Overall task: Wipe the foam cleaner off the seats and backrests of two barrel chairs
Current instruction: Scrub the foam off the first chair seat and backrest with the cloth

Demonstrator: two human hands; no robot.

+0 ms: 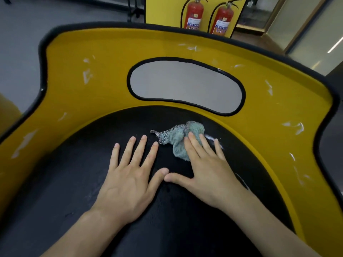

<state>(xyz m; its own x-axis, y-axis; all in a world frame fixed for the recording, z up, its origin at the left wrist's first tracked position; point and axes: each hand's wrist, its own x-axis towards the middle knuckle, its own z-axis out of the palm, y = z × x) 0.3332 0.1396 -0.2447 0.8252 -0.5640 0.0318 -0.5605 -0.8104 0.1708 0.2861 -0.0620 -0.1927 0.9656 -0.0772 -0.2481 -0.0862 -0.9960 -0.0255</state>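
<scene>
A barrel chair fills the view, with a black seat (92, 182) and a curved yellow backrest (89, 101) that has an oval cut-out. White foam streaks (86, 75) dot the backrest on both sides, and a small smear (210, 137) lies on the seat. A crumpled light-green cloth (181, 140) lies on the seat. My right hand (206, 169) presses flat on the cloth with straight fingers. My left hand (130, 175) rests flat on the seat just left of it, fingers spread, thumbs nearly touching.
Two red fire extinguishers (194, 15) stand against a yellow panel behind the chair. Grey floor surrounds the chair, and a glass partition (306, 25) is at the far right. A yellow rounded shape (7, 112) shows at the left edge.
</scene>
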